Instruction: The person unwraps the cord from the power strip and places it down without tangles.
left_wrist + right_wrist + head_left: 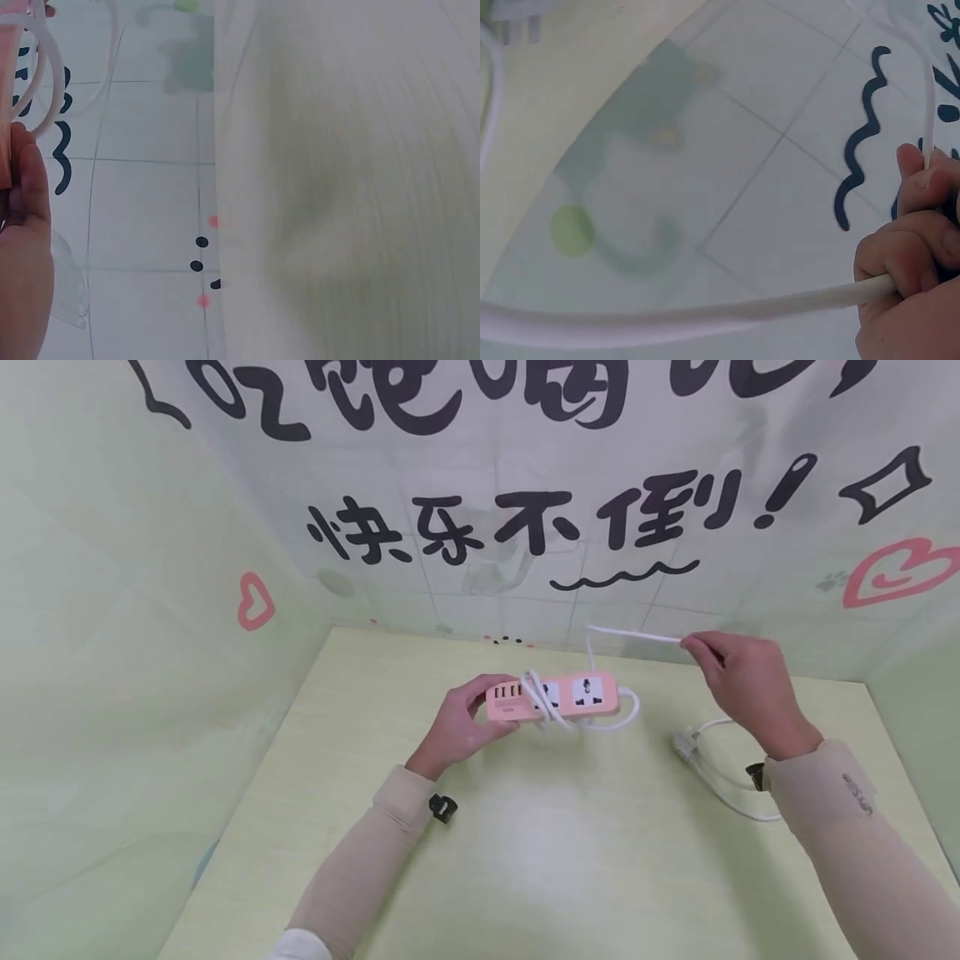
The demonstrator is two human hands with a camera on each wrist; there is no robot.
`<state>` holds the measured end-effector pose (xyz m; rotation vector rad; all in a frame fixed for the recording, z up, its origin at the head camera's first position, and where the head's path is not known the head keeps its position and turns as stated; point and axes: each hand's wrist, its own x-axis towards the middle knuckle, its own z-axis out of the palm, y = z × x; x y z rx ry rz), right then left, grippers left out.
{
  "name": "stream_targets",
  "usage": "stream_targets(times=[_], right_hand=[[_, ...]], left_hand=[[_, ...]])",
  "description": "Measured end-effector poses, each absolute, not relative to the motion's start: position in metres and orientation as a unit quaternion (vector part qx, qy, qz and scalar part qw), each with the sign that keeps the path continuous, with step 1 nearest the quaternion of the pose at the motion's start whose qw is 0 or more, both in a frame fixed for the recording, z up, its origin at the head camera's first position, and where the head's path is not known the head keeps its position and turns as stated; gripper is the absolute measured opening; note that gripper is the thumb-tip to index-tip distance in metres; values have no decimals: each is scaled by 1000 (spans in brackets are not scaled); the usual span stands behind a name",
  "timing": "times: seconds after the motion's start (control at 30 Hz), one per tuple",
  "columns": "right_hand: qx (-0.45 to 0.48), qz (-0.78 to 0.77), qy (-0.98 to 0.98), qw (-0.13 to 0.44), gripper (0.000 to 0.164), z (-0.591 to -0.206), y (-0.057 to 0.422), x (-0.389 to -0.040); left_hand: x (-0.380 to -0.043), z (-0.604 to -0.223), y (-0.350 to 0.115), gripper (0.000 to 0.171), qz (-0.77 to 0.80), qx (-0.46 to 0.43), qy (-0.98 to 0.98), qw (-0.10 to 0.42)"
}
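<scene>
Left hand [456, 727] grips pink power strip [566, 690] by its left end, thumb and fingers on opposite edges, mid-frame in head view. Right hand [757, 689], right of centre, fingers curled, grasps white cable [637, 634].

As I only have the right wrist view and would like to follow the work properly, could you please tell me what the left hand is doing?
Observer: The left hand is holding a pink power strip by one end.

Operator: Thank you. Could you tell me whether anything lies across the face of that strip?

Observer: Yes, loops of white cord cross it near its middle.

Operator: And would you say how the far end of its face, away from the left hand, looks?

Observer: The white socket nearest that end has no cord across it.
</scene>
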<state>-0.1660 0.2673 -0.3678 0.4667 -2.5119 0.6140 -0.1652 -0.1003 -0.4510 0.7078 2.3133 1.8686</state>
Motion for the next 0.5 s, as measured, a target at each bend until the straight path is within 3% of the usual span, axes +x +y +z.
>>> stream_targets(times=[0.23,0.5], right_hand=[[162,187,-962,116,17,-398,292,-171],[71,180,-980,-55,45,-417,329,-179]], left_hand=[[-169,-449,-106,57,618,229,752,19],[-171,-451,-108,56,616,229,753,22]])
